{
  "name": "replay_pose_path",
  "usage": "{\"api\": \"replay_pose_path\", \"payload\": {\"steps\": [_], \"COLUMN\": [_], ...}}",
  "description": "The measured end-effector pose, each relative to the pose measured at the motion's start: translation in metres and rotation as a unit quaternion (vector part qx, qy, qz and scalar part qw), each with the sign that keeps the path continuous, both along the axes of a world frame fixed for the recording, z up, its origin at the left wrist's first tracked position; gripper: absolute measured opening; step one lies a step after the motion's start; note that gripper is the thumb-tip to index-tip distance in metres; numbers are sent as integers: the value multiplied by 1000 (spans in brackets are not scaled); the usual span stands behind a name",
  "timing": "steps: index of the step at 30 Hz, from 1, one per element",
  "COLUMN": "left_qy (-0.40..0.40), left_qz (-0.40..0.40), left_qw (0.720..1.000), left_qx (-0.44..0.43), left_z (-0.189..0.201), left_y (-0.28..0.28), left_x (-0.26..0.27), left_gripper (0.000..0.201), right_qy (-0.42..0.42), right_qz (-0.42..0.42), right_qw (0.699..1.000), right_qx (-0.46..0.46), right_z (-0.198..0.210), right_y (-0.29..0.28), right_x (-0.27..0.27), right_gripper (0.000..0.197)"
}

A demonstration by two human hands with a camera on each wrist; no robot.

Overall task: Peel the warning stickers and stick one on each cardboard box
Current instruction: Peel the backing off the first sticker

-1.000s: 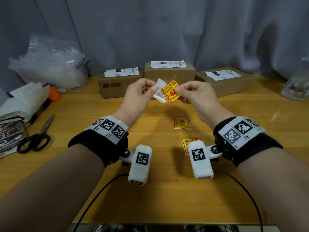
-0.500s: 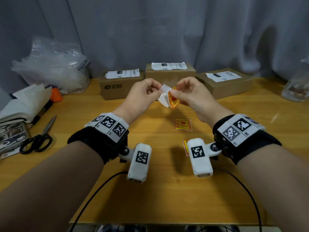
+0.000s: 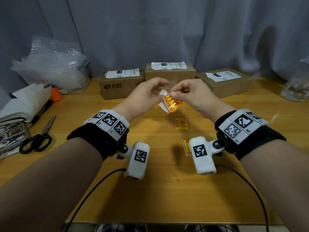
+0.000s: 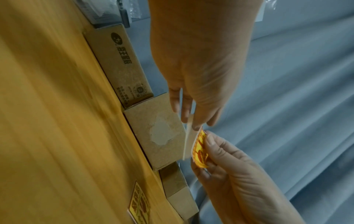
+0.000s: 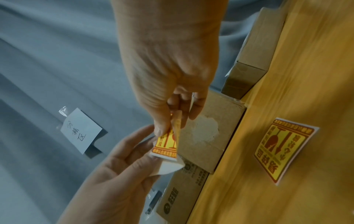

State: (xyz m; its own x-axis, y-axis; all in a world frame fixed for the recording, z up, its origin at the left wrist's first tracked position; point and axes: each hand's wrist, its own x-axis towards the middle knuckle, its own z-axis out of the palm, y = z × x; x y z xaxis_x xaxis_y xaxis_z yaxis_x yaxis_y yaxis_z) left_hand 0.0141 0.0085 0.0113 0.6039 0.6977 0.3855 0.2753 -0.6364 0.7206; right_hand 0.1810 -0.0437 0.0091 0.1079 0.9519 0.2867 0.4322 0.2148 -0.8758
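Above the table, both hands' fingers pinch the half-peeled sticker.

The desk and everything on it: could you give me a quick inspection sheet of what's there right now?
Surface: wooden desk, seen from above.
Job's things: three cardboard boxes along the back, left box, middle box, right box, each bearing a white shipping label, no warning sticker seen on them; two spare stickers flat on the desk.
Clutter: scissors, stack of books, plastic wrap, glass jar.
Hands: left hand pinches the white backing; right hand pinches the held sticker, partly peeled.
Cables: black cables from both wrist cameras.
Surroundings: grey curtain.
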Motion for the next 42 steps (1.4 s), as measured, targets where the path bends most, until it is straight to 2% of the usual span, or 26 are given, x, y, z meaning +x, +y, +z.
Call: {"api": "replay_pose_path", "payload": {"steps": [3,6,11,18,30,38,42], "left_qy": [38,16,-90,-177,-171,-186,-177], "left_qz": [13,46,82,93,120,129,151], "left_qw": [998,997,992,974,970,965,960], "left_qx": [49,55,-21,-110,-128,-136,-157], "left_z": [5,5,-6,-18,-19,-20,-26], "left_y": [0,0,-2,-8,-8,-5,-2], "left_x": [0,0,3,10,11,12,-3], "left_gripper": [22,12,3,15,15,21,20], "right_qy": [-13,22,92,96,88,108,139], "right_qz": [4,5,-48,-103,-156,-204,-232], "right_qw": [1000,1000,995,990,983,971,959], "right_qx": [-6,-3,4,16,38,69,79], "right_z": [4,6,7,2,-1,-3,3], "right_y": [-1,-2,0,3,7,11,9], "right_x": [0,0,-3,-9,-12,-13,3], "right_gripper": [7,6,8,14,17,11,16]}}
